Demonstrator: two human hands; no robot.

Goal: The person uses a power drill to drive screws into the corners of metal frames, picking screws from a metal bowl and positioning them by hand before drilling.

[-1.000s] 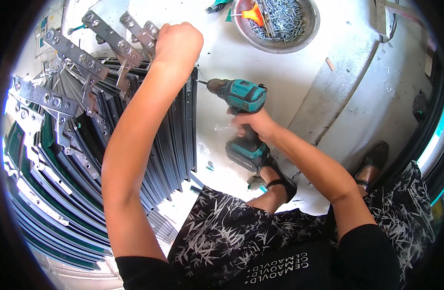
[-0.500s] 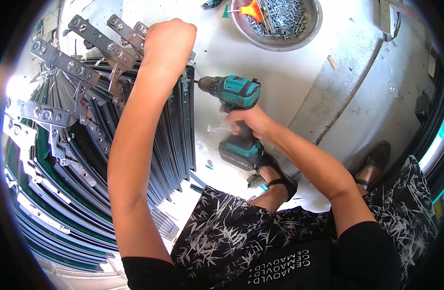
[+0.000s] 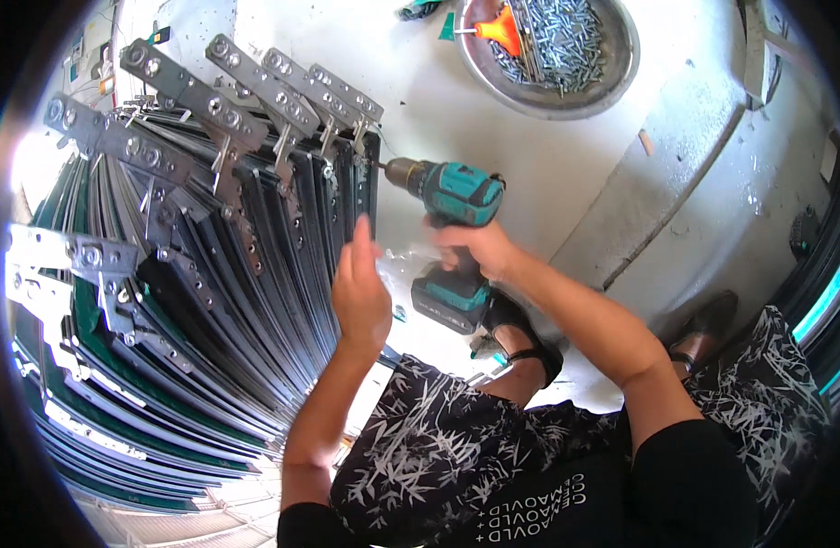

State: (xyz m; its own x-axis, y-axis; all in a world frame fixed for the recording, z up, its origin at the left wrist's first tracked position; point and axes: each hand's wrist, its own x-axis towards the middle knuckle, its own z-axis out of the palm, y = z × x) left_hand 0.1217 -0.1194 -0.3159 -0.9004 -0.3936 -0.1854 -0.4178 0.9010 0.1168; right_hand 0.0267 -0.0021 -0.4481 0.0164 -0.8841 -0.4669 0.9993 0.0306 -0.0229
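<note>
My right hand (image 3: 486, 248) is wrapped round the grip of a teal and black cordless drill (image 3: 464, 192). The drill's bit points left, its tip at the side of the nearest dark panel (image 3: 369, 187), just below a metal hinge arm (image 3: 347, 91). Whether the bit touches the panel I cannot tell. Beside that panel's edge, below the bit, my left hand (image 3: 363, 297) has its fingers stretched forward, slightly blurred, with nothing visible in them. Between my two hands a clear, shiny scrap is smeared and hard to make out.
Many dark panels (image 3: 246, 320) stand in a fanned row on the left, several with metal hinge arms (image 3: 196, 91) sticking up. A metal bowl (image 3: 552, 111) of screws holds an orange-handled screwdriver (image 3: 500, 33) at the back. My foot (image 3: 527, 361) is close below the drill.
My left hand has come back from the hinge arms toward me, down beside the panel edge, uncovering the rightmost hinge arms. The drill stays in my right hand, with the view slightly shifted.
</note>
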